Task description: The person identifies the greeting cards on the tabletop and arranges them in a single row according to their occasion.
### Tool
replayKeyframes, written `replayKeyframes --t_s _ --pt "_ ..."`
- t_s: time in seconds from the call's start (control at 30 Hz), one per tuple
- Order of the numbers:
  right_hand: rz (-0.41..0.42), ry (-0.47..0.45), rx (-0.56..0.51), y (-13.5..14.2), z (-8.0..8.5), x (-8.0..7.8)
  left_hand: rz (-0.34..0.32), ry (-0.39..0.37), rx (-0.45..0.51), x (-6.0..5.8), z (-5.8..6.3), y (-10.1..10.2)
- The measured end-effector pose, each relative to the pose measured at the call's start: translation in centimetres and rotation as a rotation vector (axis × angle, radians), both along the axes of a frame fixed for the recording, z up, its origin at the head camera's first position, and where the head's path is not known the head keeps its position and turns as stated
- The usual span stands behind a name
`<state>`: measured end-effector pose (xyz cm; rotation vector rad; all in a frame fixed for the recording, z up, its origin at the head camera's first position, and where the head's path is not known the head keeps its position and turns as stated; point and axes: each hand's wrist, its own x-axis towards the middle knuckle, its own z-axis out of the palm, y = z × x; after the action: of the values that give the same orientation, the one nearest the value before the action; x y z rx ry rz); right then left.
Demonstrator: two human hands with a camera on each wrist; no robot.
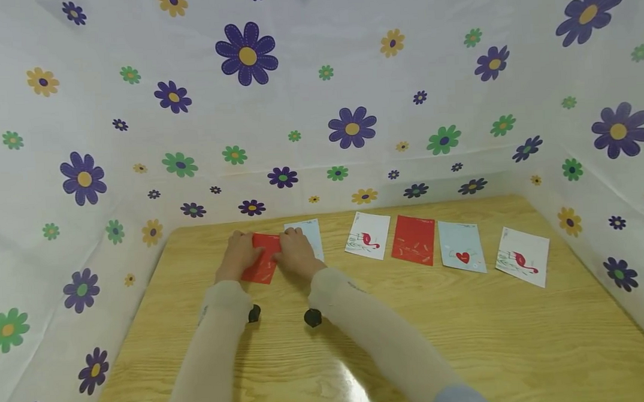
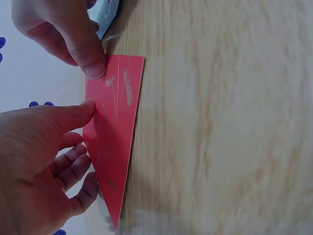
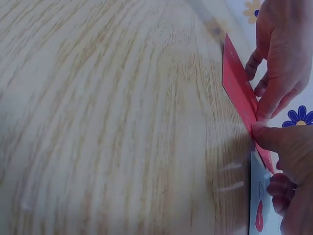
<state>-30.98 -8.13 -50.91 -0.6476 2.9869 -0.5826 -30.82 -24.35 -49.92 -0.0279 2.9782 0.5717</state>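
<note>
Near the table's back left, a red card (image 1: 261, 271) with pale streaks sits between both hands. My left hand (image 1: 238, 257) grips its left side, and in the left wrist view the thumb lies on the red face with the other fingers at the far edge. On the opposite side my right hand (image 1: 296, 253) pinches the card near its upper right corner, thumb on the face. Close beside it a light blue card (image 1: 314, 232) with a red heart is partly covered by the right hand; the heart shows in the right wrist view.
To the right, a row of cards lies on the wooden table (image 1: 392, 318): a white flamingo card (image 1: 368, 235), another red card (image 1: 413, 240), another light blue heart card (image 1: 461, 247) and a second flamingo card (image 1: 523, 257). A flower-printed cloth (image 1: 306, 94) walls the back and sides.
</note>
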Motion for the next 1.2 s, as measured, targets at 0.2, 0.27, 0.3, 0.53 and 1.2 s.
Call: replayKeyframes --t_s 0.2,0.27,0.3,0.53,1.2 --pt "0.021 0.016 -0.101 -0.3 0.2 0.1 0.018 0.011 0.031 0.0 -0.3 -0.1" --pt "0.026 0.026 -0.132 -0.3 0.1 0.1 0.019 0.01 0.036 -0.1 -0.4 0.0" --pt "0.028 0.03 -0.142 -0.3 0.1 0.1 0.018 0.011 0.041 -0.2 -0.4 0.0" --pt "0.037 0.027 -0.334 -0.1 -0.3 0.4 -0.005 0.012 0.098 0.0 0.0 -0.1" --pt "-0.096 -0.259 -0.959 2.5 2.5 2.8 -0.016 0.36 0.38 3.7 3.4 -2.0"
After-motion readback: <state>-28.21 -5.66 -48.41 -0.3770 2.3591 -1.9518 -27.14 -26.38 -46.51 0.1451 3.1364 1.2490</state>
